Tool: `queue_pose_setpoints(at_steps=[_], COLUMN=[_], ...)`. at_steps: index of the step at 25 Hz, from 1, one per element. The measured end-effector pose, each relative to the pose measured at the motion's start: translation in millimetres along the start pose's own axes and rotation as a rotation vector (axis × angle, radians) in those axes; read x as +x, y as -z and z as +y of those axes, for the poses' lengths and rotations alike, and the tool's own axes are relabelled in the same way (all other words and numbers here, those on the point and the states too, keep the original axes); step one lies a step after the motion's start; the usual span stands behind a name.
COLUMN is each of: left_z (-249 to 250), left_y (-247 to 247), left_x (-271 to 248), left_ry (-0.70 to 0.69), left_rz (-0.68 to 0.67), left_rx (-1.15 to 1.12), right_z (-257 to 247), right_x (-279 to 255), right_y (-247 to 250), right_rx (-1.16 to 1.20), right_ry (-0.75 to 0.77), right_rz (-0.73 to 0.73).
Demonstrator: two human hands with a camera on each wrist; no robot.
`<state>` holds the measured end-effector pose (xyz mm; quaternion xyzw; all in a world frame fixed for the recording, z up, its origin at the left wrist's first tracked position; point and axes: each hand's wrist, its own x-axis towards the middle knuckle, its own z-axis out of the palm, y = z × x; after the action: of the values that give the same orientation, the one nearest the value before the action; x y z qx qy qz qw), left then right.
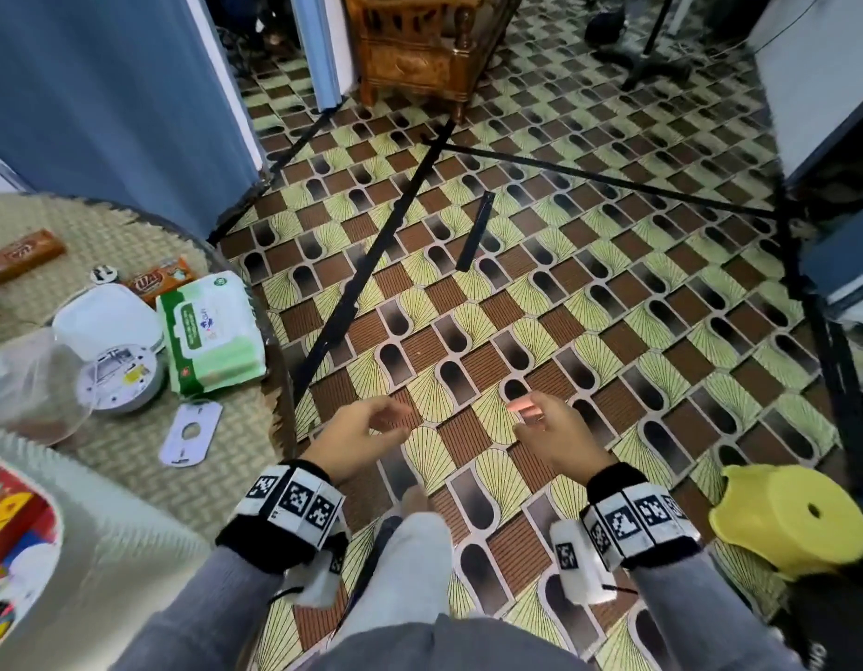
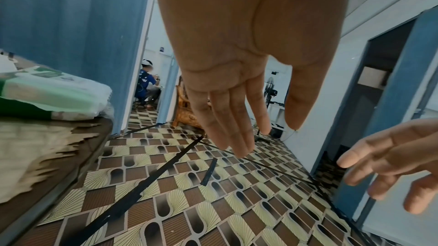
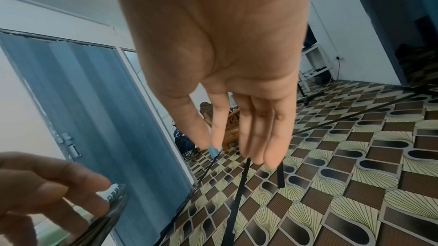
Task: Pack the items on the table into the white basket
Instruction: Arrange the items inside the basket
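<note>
Wet-wipes pack [image 1: 210, 331], green and white, lies at the left of the head view near the right-hand edge of the round woven surface [image 1: 129, 457], with its long axis running up and down the frame. Just beside it sit a white container [image 1: 105, 319], a round white device [image 1: 122, 380] and an orange packet [image 1: 161, 280]; an orange box [image 1: 25, 256] lies farther up-left. The white basket [image 1: 105, 564] fills the lower left corner, already holding colourful things.

Both hands hang over the patterned floor at lower centre, off the surface's edge. The left hand [image 1: 354, 435] has loosely relaxed fingers and holds nothing; the right hand [image 1: 555, 428] is likewise slack and empty. The pack lies up and left of both, and the left hand is plainly nearer, so it seems the likelier one to reach.
</note>
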<state>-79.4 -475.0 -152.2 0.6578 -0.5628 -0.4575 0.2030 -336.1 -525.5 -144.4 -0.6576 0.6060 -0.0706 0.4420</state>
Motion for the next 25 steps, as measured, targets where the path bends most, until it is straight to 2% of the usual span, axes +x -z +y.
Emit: queue_pose_setpoints(at_steps=[4, 9, 13, 16, 20, 25], left_z=[-7, -21, -28, -34, -46, -67], left_y=[24, 69, 91, 112, 138, 170], left_x=[42, 105, 141, 165, 185, 209], left_ry=[0.036, 0.093, 0.143, 0.188, 0.242, 0.382], left_rz=[0.052, 0.203, 0.208, 0.270, 0.341, 0.560], left_rx=[0.000, -0.107, -0.112, -0.148, -0.231, -0.373], right_z=[-13, -53, -84, -112, -151, -211], right_x=[61, 152, 226, 277, 328, 407], right_y=[20, 53, 69, 63, 43, 19], right_rx=[0.061, 0.028, 0.015, -0.014, -0.068, -0.170], right_ry=[0.022, 0.038, 0.059, 0.143, 0.226, 0.333], right_rz=[-0.023, -0.060, -0.073, -0.117, -0.269, -0.441])
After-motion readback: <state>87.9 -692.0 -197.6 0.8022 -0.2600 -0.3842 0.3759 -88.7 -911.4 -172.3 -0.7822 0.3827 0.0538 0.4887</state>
